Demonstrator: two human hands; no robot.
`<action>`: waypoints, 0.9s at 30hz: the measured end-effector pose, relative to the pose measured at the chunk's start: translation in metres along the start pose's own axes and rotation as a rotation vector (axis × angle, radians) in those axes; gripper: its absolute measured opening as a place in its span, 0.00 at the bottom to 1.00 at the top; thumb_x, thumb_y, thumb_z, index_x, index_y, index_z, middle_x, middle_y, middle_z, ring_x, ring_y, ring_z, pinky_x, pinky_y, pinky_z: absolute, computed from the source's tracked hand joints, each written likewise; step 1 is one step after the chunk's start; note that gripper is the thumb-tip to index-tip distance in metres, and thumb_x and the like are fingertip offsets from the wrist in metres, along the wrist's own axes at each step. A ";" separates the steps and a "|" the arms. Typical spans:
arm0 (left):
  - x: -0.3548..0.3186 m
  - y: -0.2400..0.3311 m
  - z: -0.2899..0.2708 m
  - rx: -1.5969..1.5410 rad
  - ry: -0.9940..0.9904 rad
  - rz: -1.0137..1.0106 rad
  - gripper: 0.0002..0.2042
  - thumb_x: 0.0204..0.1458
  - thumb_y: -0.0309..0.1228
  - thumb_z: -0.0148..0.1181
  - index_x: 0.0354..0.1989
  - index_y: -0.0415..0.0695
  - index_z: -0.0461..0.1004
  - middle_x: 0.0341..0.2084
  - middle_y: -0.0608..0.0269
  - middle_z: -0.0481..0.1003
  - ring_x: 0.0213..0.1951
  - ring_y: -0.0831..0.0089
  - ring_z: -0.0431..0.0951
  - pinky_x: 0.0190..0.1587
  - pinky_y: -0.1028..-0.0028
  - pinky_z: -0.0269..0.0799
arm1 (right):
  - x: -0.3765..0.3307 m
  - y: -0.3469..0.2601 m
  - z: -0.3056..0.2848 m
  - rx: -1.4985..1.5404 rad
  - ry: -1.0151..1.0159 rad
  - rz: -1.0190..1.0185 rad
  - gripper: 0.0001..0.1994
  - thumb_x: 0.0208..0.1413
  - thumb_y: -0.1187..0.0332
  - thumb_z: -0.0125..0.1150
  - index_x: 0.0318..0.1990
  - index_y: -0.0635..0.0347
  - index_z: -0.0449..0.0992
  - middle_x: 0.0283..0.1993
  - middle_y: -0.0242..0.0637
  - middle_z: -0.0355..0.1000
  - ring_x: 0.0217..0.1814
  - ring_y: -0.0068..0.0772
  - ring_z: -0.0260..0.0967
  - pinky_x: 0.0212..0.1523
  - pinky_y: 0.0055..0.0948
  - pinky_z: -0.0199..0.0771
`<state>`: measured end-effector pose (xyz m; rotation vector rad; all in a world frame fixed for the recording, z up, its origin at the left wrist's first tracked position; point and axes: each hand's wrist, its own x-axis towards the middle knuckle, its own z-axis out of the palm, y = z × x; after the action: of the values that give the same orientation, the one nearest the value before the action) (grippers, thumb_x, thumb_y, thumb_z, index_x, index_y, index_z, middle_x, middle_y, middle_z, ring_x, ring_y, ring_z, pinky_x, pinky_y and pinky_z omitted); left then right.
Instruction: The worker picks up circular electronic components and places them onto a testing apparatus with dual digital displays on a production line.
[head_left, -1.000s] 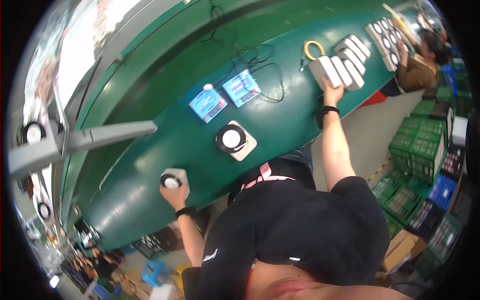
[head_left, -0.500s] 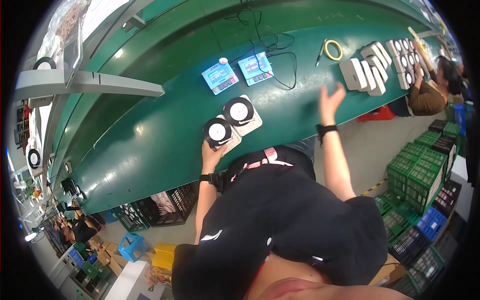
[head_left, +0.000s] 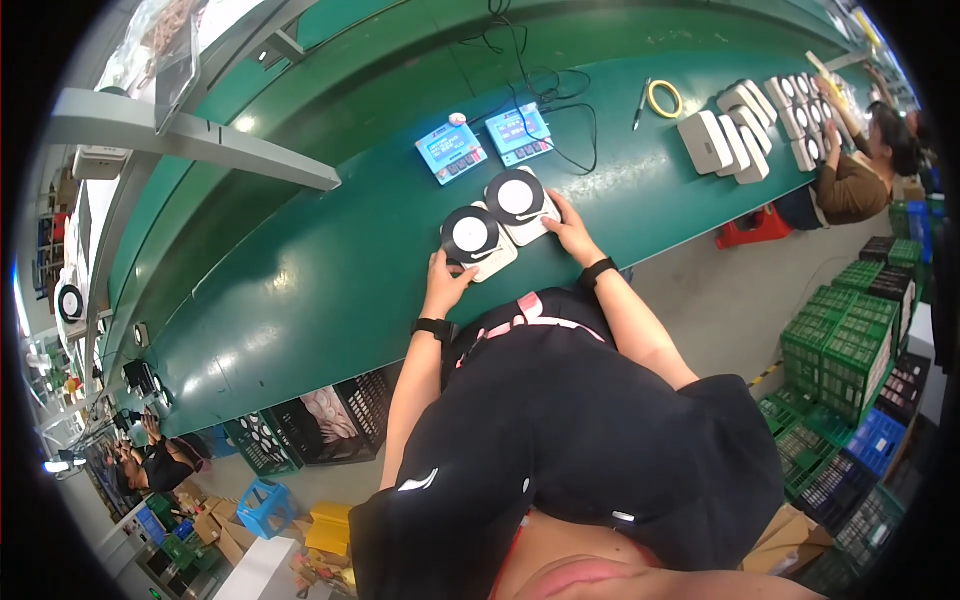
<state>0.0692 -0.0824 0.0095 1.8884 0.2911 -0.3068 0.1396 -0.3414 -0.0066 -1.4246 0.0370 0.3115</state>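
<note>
Turntables — black crate with pale pieces

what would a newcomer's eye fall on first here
Probably two record-player-shaped devices, side by side on the green table, the left grip on one, the right grip on the other. Beyond them sit two blue boxes with lit screens, and a yellow ring lies farther right.

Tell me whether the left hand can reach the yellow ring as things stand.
Probably not directly: the left hand holds the left turntable, while the right turntable, gripped by the right hand, lies between it and the yellow ring.
</note>
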 end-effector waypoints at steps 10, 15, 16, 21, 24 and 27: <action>0.004 -0.009 -0.003 -0.009 -0.031 -0.002 0.35 0.36 0.28 0.68 0.53 0.33 0.56 0.43 0.53 0.61 0.34 0.69 0.74 0.23 0.75 0.76 | -0.001 0.006 0.000 -0.084 0.013 -0.066 0.26 0.48 0.76 0.56 0.57 0.62 0.59 0.55 0.40 0.62 0.57 0.33 0.59 0.57 0.28 0.56; 0.001 -0.007 -0.004 -0.034 -0.033 -0.025 0.35 0.36 0.28 0.68 0.53 0.33 0.55 0.43 0.53 0.61 0.34 0.69 0.74 0.22 0.75 0.76 | -0.002 0.013 -0.001 -0.159 0.074 -0.159 0.28 0.46 0.74 0.59 0.56 0.64 0.58 0.54 0.42 0.62 0.58 0.34 0.58 0.58 0.28 0.56; 0.001 -0.006 -0.003 -0.033 -0.032 -0.019 0.35 0.36 0.28 0.68 0.53 0.33 0.55 0.43 0.53 0.61 0.34 0.69 0.74 0.22 0.75 0.76 | -0.001 0.014 -0.001 -0.111 0.076 -0.152 0.28 0.46 0.73 0.60 0.56 0.64 0.57 0.55 0.43 0.61 0.58 0.34 0.57 0.58 0.29 0.55; -0.001 -0.006 -0.002 -0.039 -0.018 -0.020 0.35 0.36 0.28 0.68 0.53 0.33 0.56 0.43 0.53 0.61 0.34 0.70 0.74 0.22 0.76 0.76 | 0.001 0.016 -0.004 -0.191 0.078 -0.178 0.30 0.43 0.72 0.62 0.56 0.63 0.58 0.54 0.45 0.63 0.57 0.37 0.60 0.57 0.30 0.58; -0.002 -0.010 -0.004 -0.044 -0.013 -0.030 0.34 0.36 0.28 0.68 0.53 0.33 0.56 0.44 0.53 0.61 0.34 0.70 0.74 0.22 0.76 0.75 | -0.007 0.002 0.007 -0.379 0.089 -0.149 0.30 0.43 0.73 0.61 0.56 0.64 0.57 0.54 0.44 0.62 0.57 0.35 0.58 0.57 0.29 0.57; 0.000 -0.007 -0.002 -0.045 -0.016 -0.028 0.34 0.36 0.28 0.68 0.52 0.33 0.57 0.44 0.53 0.61 0.34 0.70 0.74 0.22 0.76 0.75 | -0.004 0.005 0.006 -0.334 0.107 -0.108 0.31 0.42 0.73 0.62 0.56 0.64 0.57 0.54 0.44 0.62 0.56 0.34 0.59 0.56 0.29 0.58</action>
<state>0.0668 -0.0785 0.0039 1.8381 0.3110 -0.3312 0.1334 -0.3357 -0.0101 -1.7674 -0.0053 0.1553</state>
